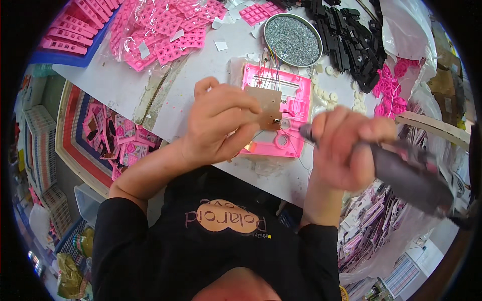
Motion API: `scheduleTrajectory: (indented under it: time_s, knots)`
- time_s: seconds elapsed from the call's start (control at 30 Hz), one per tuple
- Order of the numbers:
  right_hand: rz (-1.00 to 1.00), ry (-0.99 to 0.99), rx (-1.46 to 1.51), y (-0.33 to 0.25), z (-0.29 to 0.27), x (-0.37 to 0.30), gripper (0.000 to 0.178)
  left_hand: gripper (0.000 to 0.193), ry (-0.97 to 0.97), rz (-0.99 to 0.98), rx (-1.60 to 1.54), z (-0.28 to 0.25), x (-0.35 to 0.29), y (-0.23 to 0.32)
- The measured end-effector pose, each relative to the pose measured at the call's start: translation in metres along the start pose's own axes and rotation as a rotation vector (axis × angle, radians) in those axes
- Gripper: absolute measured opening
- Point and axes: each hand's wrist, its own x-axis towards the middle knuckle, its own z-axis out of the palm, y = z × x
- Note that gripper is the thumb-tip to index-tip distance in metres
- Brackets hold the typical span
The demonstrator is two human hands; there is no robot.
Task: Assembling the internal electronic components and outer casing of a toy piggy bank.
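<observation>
A pink plastic housing [296, 140] lies on the table in front of me, with thin wires running out of it. On it rests a flat brown circuit board [266, 100]. My left hand [223, 118] is over the board's left edge, thumb and fingers curled together; whatever they pinch is hidden. My right hand [341, 145] grips a dark electric screwdriver [411, 175], slightly blurred. Its tip points left, over the right side of the housing.
A round tin of small metal screws [292, 42] stands behind the housing. Black plastic parts [346, 45] and white round pieces [329, 98] lie to the right. Bagged pink keypads [175, 35] and a blue bin [90, 57] are at the far left; a striped basket [83, 150] holds pink assemblies.
</observation>
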Motion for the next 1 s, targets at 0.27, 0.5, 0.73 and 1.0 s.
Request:
scheduleTrajectory:
  time_s: [0.27,0.5,0.73,1.0]
  knots:
    - [0.059,0.09,-0.003,0.052,-0.015,0.007,0.018,0.006,-0.339,-0.085,0.221,0.02,-0.017,-0.008]
    - [0.105,-0.038,-0.247,0.057,-0.007,0.005,0.02,0.008,-0.381,-0.184,0.159,0.014,-0.014,-0.001]
    - [0.157,-0.094,-0.125,0.038,-0.012,0.023,0.022,0.019,-0.301,-0.238,0.12,0.016,-0.01,-0.005]
    - [0.052,-0.178,0.143,0.012,-0.001,0.013,0.033,0.016,-0.27,-0.227,0.018,0.015,0.001,-0.002]
